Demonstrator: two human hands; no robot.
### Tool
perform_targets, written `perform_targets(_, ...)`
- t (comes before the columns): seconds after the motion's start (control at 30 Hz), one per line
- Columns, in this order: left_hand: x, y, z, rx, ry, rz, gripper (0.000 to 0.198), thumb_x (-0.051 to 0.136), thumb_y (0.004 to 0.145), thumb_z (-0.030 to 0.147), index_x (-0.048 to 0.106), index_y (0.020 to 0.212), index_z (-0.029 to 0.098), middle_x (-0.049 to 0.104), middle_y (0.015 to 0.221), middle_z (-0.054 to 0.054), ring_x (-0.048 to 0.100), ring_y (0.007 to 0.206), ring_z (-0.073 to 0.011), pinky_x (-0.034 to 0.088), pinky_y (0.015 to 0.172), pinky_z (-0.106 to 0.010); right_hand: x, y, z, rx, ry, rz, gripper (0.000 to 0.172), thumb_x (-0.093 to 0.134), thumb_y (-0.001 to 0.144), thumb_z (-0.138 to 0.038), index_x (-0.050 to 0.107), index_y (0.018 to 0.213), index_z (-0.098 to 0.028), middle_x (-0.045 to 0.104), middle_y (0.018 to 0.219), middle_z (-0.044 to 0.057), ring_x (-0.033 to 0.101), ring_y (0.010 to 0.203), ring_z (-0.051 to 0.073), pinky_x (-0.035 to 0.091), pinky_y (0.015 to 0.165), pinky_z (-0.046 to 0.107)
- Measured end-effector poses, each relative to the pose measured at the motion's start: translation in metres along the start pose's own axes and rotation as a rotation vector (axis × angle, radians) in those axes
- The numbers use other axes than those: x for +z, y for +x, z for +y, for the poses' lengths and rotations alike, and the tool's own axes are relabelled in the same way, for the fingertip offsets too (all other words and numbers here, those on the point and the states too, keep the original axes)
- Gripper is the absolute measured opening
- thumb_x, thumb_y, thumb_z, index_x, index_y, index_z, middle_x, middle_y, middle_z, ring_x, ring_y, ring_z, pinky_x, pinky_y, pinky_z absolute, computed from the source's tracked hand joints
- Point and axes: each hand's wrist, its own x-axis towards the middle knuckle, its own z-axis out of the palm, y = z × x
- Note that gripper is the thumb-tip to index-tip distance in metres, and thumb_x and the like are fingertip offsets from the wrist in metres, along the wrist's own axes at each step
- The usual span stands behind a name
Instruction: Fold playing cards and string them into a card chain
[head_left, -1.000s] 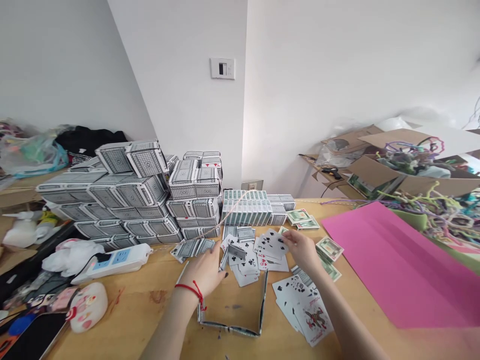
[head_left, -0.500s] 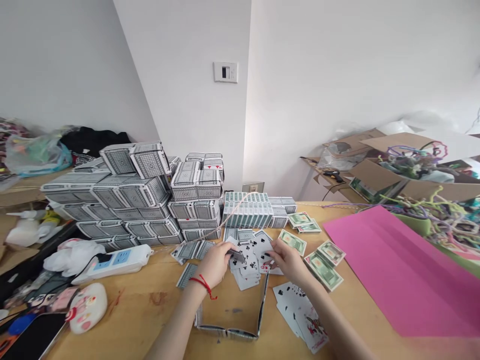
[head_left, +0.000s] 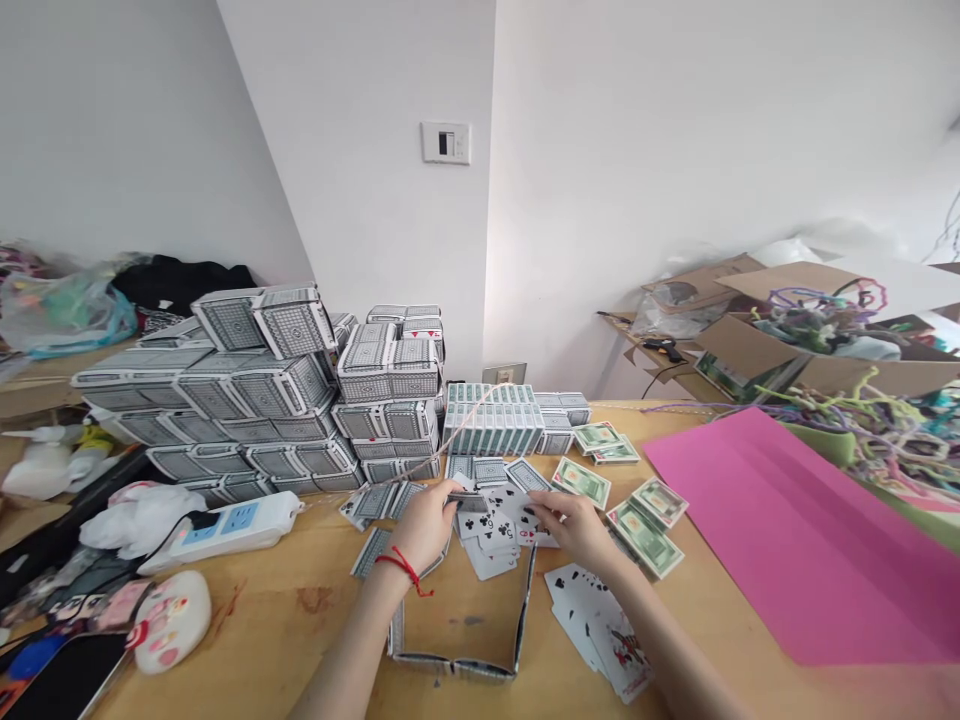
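Observation:
My left hand (head_left: pixel 424 525), with a red cord bracelet at the wrist, pinches a patterned-back playing card (head_left: pixel 471 502). The card is held edge-on above a loose spread of face-up playing cards (head_left: pixel 498 538). My right hand (head_left: pixel 576 528) is closed at the right side of this spread, thumb and fingertips together at a card's edge; the fingers partly hide it. A face-down card (head_left: pixel 527 476) lies just beyond those fingertips. Nearer me, between my forearms, a frame of folded cards (head_left: pixel 453 666) stands on the wooden table (head_left: pixel 300 640).
Tall stacks of card-covered blocks (head_left: pixel 255 385) stand at the left rear. A row of card boxes (head_left: pixel 493 420) is behind the spread. Green card packs (head_left: pixel 645 538), more cards (head_left: pixel 600 625) and a pink sheet (head_left: pixel 810 560) lie right. A power strip (head_left: pixel 232 530) lies left.
Near my right fingertips, a face-up card stood raised; a face-down card now shows there instead. My left hand has turned its card slightly and stays over the spread.

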Motion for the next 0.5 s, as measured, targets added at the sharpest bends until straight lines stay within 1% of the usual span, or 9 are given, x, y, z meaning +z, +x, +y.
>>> perform_targets(0.2,-0.002,-0.001,0.004,-0.015,0.022,-0.012,0.025,0.043,0.075,0.009,0.058,0.093,0.020,0.067,0.090,-0.005,0.060,0.086,-0.0189,0.042,0.073,-0.026,0.001,0.000,-0.001,-0.020,-0.057,-0.014,0.026,0.043,0.084,-0.029,0.064,0.096,-0.020,0.070,0.083,0.006,0.065,0.071,0.019,0.049,0.064,0.027)
perform_targets(0.33,-0.001,-0.001,0.004,-0.002,0.032,-0.003,0.025,0.044,0.076,0.010,0.059,0.094,0.020,0.067,0.089,-0.005,0.060,0.084,-0.0186,0.042,0.072,-0.025,0.002,0.000,-0.005,-0.048,-0.083,-0.047,0.027,0.041,0.084,-0.028,0.064,0.097,-0.021,0.070,0.081,0.005,0.064,0.069,0.017,0.048,0.062,0.025)
perform_targets(0.43,0.000,-0.001,0.004,-0.010,0.043,-0.011,0.025,0.044,0.076,0.010,0.059,0.095,0.020,0.067,0.087,-0.005,0.060,0.082,-0.0187,0.042,0.069,-0.025,0.001,0.000,-0.009,-0.104,-0.137,-0.088,0.029,0.038,0.085,-0.022,0.063,0.100,-0.020,0.069,0.078,0.005,0.063,0.067,0.016,0.046,0.059,0.023)
perform_targets(0.5,0.000,-0.001,0.003,-0.023,0.051,-0.014,0.025,0.044,0.076,0.011,0.058,0.095,0.020,0.067,0.085,-0.005,0.060,0.081,-0.0190,0.042,0.068,-0.025,-0.001,0.000,-0.010,-0.127,-0.173,-0.092,0.031,0.036,0.084,-0.017,0.062,0.101,-0.019,0.068,0.075,0.006,0.061,0.064,0.016,0.044,0.058,0.022)
